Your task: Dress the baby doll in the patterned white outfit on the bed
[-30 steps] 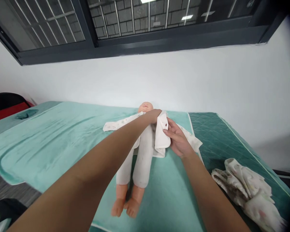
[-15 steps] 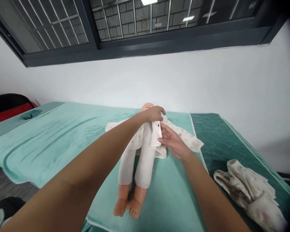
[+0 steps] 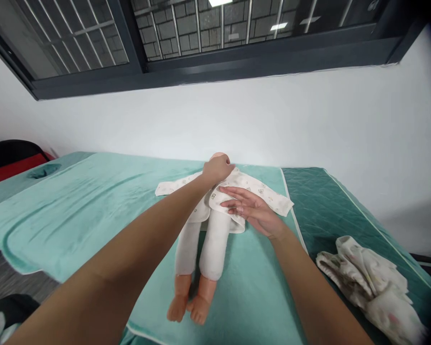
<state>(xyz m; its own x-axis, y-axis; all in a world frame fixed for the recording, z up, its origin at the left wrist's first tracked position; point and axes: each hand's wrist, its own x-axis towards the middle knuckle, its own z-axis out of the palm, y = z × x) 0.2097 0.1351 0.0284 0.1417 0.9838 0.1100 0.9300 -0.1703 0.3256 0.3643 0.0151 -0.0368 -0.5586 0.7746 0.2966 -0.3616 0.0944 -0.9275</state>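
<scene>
A baby doll lies on its back on a light green towel, feet toward me, in white trousers and a white patterned jacket. My left hand rests near the doll's neck, fingers curled on the jacket's collar. My right hand lies flat with fingers spread on the jacket's front panel over the doll's belly. The doll's head is mostly hidden behind my left hand.
The towel covers a bed with a dark green quilted mattress against a white wall. A crumpled pile of patterned cloth lies at the right. A red and black object sits at the far left. A barred window runs above.
The jacket's right flap, held up folded a second ago, now lies across the doll's chest. My right hand went from gripping it to flat on it. My left hand shifted slightly toward the neck.
</scene>
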